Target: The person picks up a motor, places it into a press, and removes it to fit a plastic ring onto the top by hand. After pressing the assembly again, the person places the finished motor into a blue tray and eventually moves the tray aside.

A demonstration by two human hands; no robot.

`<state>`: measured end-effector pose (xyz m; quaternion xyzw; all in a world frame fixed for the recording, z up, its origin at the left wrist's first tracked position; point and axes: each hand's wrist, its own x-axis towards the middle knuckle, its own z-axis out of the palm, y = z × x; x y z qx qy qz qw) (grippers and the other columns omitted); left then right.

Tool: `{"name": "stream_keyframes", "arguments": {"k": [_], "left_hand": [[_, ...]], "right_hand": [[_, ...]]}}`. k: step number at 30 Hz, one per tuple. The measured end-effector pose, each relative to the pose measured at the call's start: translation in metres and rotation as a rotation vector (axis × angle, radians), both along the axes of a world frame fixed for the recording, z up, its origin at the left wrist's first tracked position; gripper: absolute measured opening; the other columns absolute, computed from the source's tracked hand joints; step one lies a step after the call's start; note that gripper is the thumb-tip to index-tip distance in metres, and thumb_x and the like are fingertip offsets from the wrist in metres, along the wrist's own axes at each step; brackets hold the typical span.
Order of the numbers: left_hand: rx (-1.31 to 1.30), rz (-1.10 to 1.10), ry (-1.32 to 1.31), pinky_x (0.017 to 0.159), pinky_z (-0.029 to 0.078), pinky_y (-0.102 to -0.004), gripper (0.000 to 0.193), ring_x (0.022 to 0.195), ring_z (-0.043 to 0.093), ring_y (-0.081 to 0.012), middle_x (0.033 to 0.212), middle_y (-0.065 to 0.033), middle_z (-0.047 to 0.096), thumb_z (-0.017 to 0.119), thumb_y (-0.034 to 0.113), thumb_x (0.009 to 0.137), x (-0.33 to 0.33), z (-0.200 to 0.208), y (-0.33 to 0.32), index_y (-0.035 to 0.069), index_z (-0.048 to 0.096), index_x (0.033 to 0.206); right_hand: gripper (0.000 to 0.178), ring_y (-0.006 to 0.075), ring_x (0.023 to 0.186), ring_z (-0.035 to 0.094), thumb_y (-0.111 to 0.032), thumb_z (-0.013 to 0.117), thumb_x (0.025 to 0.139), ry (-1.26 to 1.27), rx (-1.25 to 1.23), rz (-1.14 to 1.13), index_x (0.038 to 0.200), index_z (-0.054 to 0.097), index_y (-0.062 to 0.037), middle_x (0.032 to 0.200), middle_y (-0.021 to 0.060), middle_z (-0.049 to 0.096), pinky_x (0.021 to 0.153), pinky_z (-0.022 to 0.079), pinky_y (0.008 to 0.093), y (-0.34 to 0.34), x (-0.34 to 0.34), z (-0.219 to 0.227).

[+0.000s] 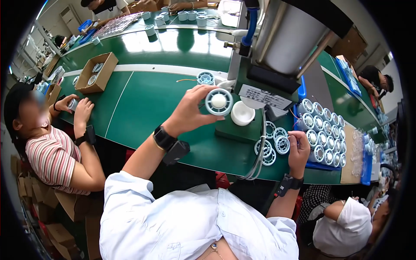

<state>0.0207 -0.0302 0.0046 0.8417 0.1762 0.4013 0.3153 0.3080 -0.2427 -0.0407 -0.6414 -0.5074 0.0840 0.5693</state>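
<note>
My left hand (189, 112) is closed around a light blue round housing (208, 104), its spoked face with a white centre turned toward me. Right beside it, a white cup-shaped holder (242, 113) sits on a green block under the press. Another light blue housing (205, 78) with an orange wire stands just behind my left hand. My right hand (299, 151) is raised at the table's front, fingers curled together; whether something small is pinched there I cannot make out. Several loose light blue spoked rings (269, 149) lie just left of it.
A press with a large metal cylinder (288, 41) rises over the holder, grey cables (262, 143) hanging at its front. A blue tray (318, 165) at the right carries rows of similar housings. A cardboard box (97, 73) stands at the left, near a seated co-worker (60, 147). More housings stand along the far belt.
</note>
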Motion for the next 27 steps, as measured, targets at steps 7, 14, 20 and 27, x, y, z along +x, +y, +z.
{"name": "stream_keyframes", "arguments": {"k": [7,14,20,27], "left_hand": [[-0.197,-0.201,0.127,0.095,0.046,-0.0372,0.057,0.108,0.058,-0.0282,0.111,-0.0114,0.063,0.085,0.018,0.066,0.057,0.004,-0.002,0.004,0.063,0.117],[-0.202,-0.23,0.205,0.097,0.044,-0.0355,0.056,0.108,0.057,-0.0292,0.109,-0.0136,0.062,0.083,0.02,0.07,0.056,-0.004,0.001,0.003,0.062,0.119],[-0.007,-0.124,-0.118,0.092,0.047,-0.0336,0.045,0.103,0.059,-0.0249,0.107,-0.0126,0.063,0.077,0.025,0.082,0.036,-0.039,0.016,0.0,0.062,0.116],[-0.694,-0.068,-0.288,0.089,0.049,-0.0356,0.038,0.099,0.059,-0.021,0.108,-0.0103,0.062,0.058,0.033,0.097,-0.019,-0.052,0.059,0.003,0.058,0.12]], "right_hand": [[0.009,0.005,0.079,0.052,-0.003,0.054,0.095,-0.028,-0.054,0.027,0.1,0.061,-0.0001,0.087,0.0003,0.059,0.073,0.043,0.0195,-0.007,0.005,0.0],[0.016,0.0101,0.082,0.057,-0.011,0.057,0.096,-0.103,-0.148,0.06,0.107,0.062,-0.0007,0.091,0.0029,0.062,0.075,0.046,0.0245,0.018,0.004,0.022],[0.034,0.0301,0.112,0.055,-0.013,0.058,0.091,-0.667,-0.286,0.056,0.122,0.059,-0.0022,0.12,0.0145,0.06,0.095,0.043,0.0389,0.057,0.009,0.01],[0.038,0.0333,0.117,0.054,-0.013,0.059,0.089,-0.764,-0.381,0.048,0.125,0.058,-0.0014,0.127,0.0151,0.06,0.101,0.04,0.0411,0.058,0.008,0.008]]}}
